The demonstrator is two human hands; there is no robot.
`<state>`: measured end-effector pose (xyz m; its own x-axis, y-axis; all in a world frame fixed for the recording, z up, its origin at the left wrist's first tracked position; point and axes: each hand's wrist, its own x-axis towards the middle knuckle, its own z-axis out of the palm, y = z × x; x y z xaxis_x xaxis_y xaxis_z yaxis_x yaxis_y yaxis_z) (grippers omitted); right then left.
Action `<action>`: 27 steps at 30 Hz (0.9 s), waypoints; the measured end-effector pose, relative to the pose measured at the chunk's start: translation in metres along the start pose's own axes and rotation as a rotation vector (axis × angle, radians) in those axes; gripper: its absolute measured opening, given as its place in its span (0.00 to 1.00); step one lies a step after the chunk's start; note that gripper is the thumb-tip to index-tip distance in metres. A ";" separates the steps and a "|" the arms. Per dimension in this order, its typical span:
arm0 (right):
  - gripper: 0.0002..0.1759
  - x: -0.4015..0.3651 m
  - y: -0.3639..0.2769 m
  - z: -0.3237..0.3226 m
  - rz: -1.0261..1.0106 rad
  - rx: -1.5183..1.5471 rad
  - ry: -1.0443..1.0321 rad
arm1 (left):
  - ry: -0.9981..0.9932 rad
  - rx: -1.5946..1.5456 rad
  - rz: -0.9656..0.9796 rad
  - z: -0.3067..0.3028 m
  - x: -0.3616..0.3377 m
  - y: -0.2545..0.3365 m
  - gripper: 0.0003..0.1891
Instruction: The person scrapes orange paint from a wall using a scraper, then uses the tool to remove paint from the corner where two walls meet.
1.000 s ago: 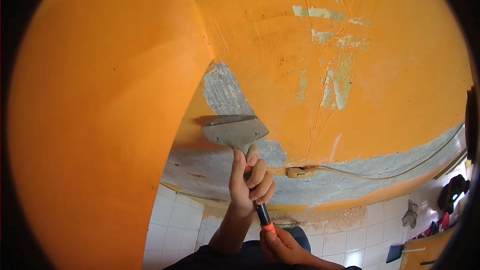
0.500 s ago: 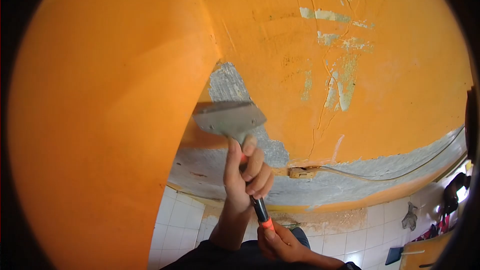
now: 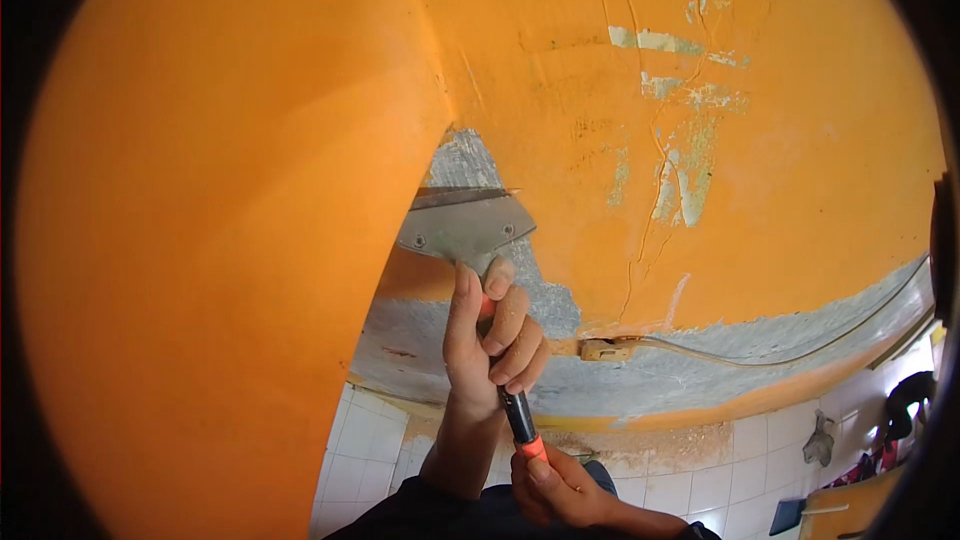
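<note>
A wide grey scraper (image 3: 465, 225) with a black and red handle lies with its blade against the wall, over the bare grey patch (image 3: 465, 158) beside the corner. Wrapped round the upper handle, just below the blade, is my left hand (image 3: 497, 335). Lower down, my right hand (image 3: 560, 485) grips the red end of the handle. The orange paint (image 3: 560, 170) borders the grey patch on its right. The blade's left end reaches the edge of the protruding orange wall.
The protruding orange wall (image 3: 220, 240) fills the left side. A socket box (image 3: 605, 349) with a cable (image 3: 740, 356) sits on the wall to the right. White tiles (image 3: 710, 483) and a wooden surface (image 3: 860, 505) with items lie below.
The scraper blade has moved slightly up and to the right in the view, and looks sharper. The view has shifted a little. Both hands keep their hold on the handle.
</note>
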<state>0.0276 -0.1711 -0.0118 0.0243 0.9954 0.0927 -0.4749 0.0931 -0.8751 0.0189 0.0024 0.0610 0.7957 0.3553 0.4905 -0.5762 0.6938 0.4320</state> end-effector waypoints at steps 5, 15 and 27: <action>0.24 -0.001 0.006 0.000 -0.004 0.087 -0.029 | 0.016 0.010 -0.017 -0.002 -0.005 -0.004 0.19; 0.25 0.002 0.005 0.002 -0.004 0.099 -0.047 | 0.019 0.041 0.007 0.011 0.007 0.007 0.19; 0.25 0.011 0.001 0.000 -0.010 0.107 -0.077 | 0.004 0.055 0.024 0.017 0.009 0.010 0.19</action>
<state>0.0271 -0.1605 -0.0117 -0.0361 0.9894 0.1407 -0.5660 0.0958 -0.8188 0.0170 0.0022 0.0828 0.7824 0.3739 0.4980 -0.6042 0.6497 0.4614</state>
